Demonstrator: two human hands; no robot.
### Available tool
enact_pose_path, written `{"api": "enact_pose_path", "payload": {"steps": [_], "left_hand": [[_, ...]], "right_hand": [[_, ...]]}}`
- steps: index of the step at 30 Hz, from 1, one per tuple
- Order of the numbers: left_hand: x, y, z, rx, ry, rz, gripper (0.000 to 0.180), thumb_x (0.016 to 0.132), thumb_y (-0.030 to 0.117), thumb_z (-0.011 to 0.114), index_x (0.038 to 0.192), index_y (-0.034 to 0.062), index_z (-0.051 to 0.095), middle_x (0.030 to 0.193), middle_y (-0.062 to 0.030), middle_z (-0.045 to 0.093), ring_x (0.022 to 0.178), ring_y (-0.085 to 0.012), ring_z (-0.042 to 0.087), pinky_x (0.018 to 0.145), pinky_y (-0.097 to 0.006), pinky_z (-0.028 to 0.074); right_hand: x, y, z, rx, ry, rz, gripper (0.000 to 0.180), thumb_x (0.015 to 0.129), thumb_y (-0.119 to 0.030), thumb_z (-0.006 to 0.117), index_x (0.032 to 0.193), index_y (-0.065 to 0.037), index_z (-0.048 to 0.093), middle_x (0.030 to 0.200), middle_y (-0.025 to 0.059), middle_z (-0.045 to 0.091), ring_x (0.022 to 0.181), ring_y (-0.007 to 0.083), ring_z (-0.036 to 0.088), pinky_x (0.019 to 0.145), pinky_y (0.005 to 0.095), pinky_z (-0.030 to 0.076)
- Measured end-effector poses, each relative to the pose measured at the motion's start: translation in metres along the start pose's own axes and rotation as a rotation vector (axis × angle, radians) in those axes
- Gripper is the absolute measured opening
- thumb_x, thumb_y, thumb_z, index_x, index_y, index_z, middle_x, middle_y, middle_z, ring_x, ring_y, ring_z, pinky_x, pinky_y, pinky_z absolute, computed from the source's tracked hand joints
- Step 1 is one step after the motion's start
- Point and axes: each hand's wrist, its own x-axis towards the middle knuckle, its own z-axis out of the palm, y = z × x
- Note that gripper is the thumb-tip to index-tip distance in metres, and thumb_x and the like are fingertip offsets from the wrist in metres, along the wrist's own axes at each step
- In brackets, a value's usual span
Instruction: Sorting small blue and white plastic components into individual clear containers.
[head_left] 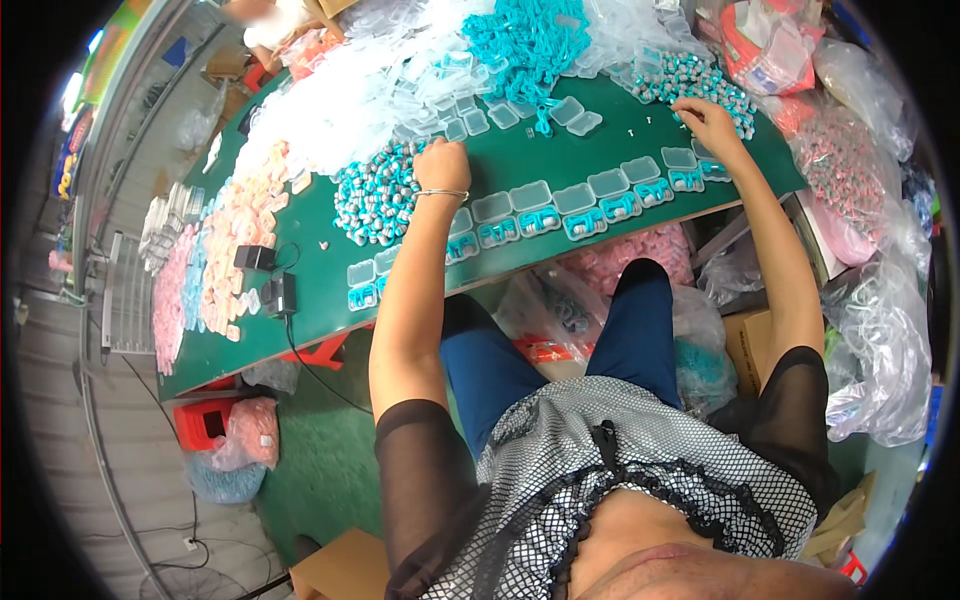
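Head view: both hands on heaps of teal-and-grey capsule pieces: left hand (442,165), right hand (706,118).

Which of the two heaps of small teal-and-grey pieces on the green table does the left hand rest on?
The left hand rests on the larger heap by the table's near edge; the right hand reaches the smaller far heap.

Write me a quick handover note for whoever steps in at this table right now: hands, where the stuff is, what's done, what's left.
Left hand: resting on the left pile of small teal-and-grey pieces; grip not visible.
Right hand: fingers down at the right pile; whether it holds anything cannot be told.
Row of open clear cases runs along the near edge of the green table.
Done: most cases in the row show teal parts in their lower halves.
Left: the lid halves look empty; loose empty cases lie behind, by the teal chains.
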Motion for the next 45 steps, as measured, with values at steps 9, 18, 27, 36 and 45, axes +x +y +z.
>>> {"api": "enact_pose_path", "payload": {"steps": [9, 18, 27, 36, 45], "left_hand": [[0.025, 0.029, 0.007, -0.5, 0.031, 0.032, 0.012, 0.073, 0.012, 0.064, 0.081, 0.0056, 0.069, 0.074, -0.0129, 0.068, 0.071, -0.028, 0.067, 0.067, -0.037, 0.053], [0.021, 0.194, -0.026, -1.264, -0.187, 0.162, 0.013, 0.07, 0.008, 0.071, 0.082, 0.0018, 0.069, 0.073, -0.0061, 0.069, 0.067, -0.0119, 0.065, 0.064, -0.026, 0.052], [0.025, 0.307, -0.007, -1.102, -0.052, 0.367, 0.008, 0.072, 0.006, 0.072, 0.078, 0.003, 0.068, 0.076, -0.0078, 0.068, 0.067, -0.0155, 0.066, 0.063, -0.028, 0.052], [0.02, 0.328, 0.007, -0.774, 0.109, 0.443, 0.003, 0.068, 0.011, 0.07, 0.071, 0.0128, 0.069, 0.078, -0.0068, 0.067, 0.076, -0.0294, 0.063, 0.065, -0.042, 0.05], [0.017, 0.323, -0.003, -0.698, 0.072, 0.377, 0.023, 0.066, 0.02, 0.075, 0.088, 0.0147, 0.069, 0.094, -0.0064, 0.064, 0.092, -0.03, 0.06, 0.072, -0.044, 0.049]], "right_hand": [[-0.04, -0.014, -0.039, 0.219, -0.007, 0.137, 0.021, 0.084, -0.01, 0.066, 0.103, -0.001, 0.067, 0.094, 0.0029, 0.068, 0.087, 0.0081, 0.06, 0.077, 0.0247, 0.048], [-0.086, -0.023, -0.054, 0.152, 0.101, 0.1, 0.012, 0.081, -0.006, 0.067, 0.092, -0.003, 0.066, 0.08, 0.0021, 0.063, 0.069, 0.0089, 0.056, 0.065, 0.0253, 0.048], [-0.104, -0.005, -0.055, -0.062, 0.122, -0.033, 0.012, 0.076, -0.007, 0.069, 0.088, -0.005, 0.066, 0.087, 0.0062, 0.061, 0.081, 0.0196, 0.06, 0.072, 0.0318, 0.048], [-0.108, 0.012, -0.048, -0.247, 0.132, -0.079, 0.009, 0.077, -0.013, 0.068, 0.085, -0.009, 0.068, 0.087, 0.0056, 0.062, 0.088, 0.0256, 0.059, 0.077, 0.0376, 0.048], [-0.108, 0.003, -0.049, -0.243, 0.106, -0.103, 0.014, 0.078, -0.011, 0.065, 0.092, -0.008, 0.064, 0.084, 0.0069, 0.061, 0.081, 0.027, 0.058, 0.072, 0.0397, 0.047]]}}
